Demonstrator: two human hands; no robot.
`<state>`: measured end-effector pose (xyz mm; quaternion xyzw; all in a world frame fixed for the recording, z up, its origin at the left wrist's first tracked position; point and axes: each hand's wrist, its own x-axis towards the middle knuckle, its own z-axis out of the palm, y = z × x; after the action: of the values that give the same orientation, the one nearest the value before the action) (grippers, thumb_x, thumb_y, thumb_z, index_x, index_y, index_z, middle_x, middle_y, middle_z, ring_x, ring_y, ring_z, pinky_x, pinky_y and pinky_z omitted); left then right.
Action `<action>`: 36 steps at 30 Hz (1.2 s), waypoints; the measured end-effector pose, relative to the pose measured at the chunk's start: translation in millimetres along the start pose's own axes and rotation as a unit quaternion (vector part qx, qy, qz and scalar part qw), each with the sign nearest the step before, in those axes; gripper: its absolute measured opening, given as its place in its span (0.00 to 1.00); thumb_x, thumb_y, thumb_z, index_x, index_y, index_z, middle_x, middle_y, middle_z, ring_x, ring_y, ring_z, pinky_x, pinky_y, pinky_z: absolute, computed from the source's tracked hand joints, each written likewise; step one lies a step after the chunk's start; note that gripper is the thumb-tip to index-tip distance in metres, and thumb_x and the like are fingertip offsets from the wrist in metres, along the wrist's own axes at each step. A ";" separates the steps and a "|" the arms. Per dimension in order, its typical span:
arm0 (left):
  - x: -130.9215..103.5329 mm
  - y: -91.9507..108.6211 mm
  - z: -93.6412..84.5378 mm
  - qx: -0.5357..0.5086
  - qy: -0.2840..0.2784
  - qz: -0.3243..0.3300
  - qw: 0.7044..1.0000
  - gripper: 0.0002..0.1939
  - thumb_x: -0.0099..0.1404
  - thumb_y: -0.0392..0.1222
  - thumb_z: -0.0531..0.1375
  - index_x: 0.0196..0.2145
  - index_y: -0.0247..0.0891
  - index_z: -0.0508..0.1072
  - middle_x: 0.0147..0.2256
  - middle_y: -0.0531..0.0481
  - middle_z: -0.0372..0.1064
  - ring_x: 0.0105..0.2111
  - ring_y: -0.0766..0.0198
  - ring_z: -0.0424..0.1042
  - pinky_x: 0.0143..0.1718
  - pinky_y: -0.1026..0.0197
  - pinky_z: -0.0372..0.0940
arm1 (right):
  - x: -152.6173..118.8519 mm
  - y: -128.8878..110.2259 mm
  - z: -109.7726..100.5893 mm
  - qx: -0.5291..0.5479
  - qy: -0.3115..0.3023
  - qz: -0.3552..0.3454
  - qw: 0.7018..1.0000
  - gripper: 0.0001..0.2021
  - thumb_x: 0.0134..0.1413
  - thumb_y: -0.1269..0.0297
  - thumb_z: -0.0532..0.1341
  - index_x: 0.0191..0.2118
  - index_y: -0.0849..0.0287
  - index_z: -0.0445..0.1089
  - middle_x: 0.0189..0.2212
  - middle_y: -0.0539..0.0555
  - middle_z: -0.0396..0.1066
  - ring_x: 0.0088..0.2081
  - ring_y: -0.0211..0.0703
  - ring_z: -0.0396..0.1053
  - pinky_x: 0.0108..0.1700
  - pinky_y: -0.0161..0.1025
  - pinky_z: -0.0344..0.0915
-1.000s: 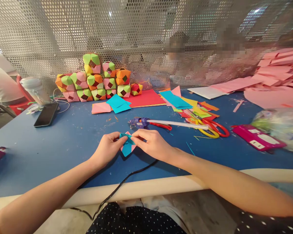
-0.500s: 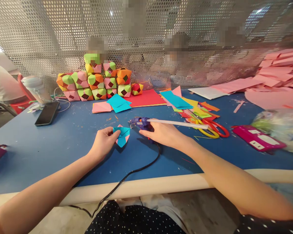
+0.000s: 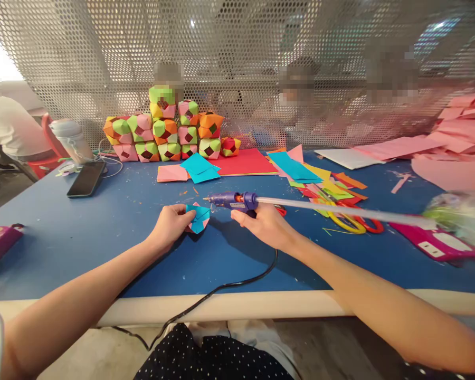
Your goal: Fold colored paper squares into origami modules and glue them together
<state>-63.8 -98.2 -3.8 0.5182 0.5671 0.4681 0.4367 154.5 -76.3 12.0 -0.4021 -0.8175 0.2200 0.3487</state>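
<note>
The left hand [image 3: 170,222] is pinching a folded paper [image 3: 198,219], likely keeping it still. At the paper's two o'clock, the right hand's [image 3: 267,224] fingers are curling around a glue gun [image 3: 226,199], likely keeping it pointing toward nine o'clock.

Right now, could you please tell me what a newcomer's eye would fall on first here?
Probably the stack of multicoloured folded-paper shapes, left of centre at the far side of the blue table. Next might come the purple glue gun in the right hand, its long pale stick pointing rightward, opposite the blue-and-pink folded paper in the left hand. The heap of pink paper at the far right also stands out.
</note>
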 end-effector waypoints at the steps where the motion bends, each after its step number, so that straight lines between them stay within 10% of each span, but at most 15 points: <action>1: 0.1 0.1 0.1 -0.002 -0.003 -0.003 1.000 0.10 0.50 0.42 0.60 0.19 0.34 0.65 0.17 0.54 0.63 0.18 0.70 0.63 0.21 0.67 0.60 | -2.2 -2.4 0.3 0.000 -0.005 -0.013 1.000 0.14 0.56 0.55 0.54 0.35 0.61 0.68 0.26 0.51 0.70 0.28 0.41 0.67 0.30 0.35 0.62; 36: 0.7 5.4 5.8 0.105 -0.028 0.010 0.994 0.10 0.53 0.38 0.56 0.17 0.35 0.66 0.14 0.57 0.63 0.15 0.71 0.63 0.19 0.69 0.56 | -8.0 -2.2 6.9 -0.213 -0.017 -0.045 0.976 0.15 0.55 0.54 0.51 0.29 0.60 0.65 0.22 0.54 0.67 0.26 0.44 0.67 0.28 0.36 0.55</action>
<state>-57.2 -96.9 0.5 0.5796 0.5956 0.3955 0.3911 151.7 -84.7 5.8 -0.4264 -0.8684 0.0317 0.2510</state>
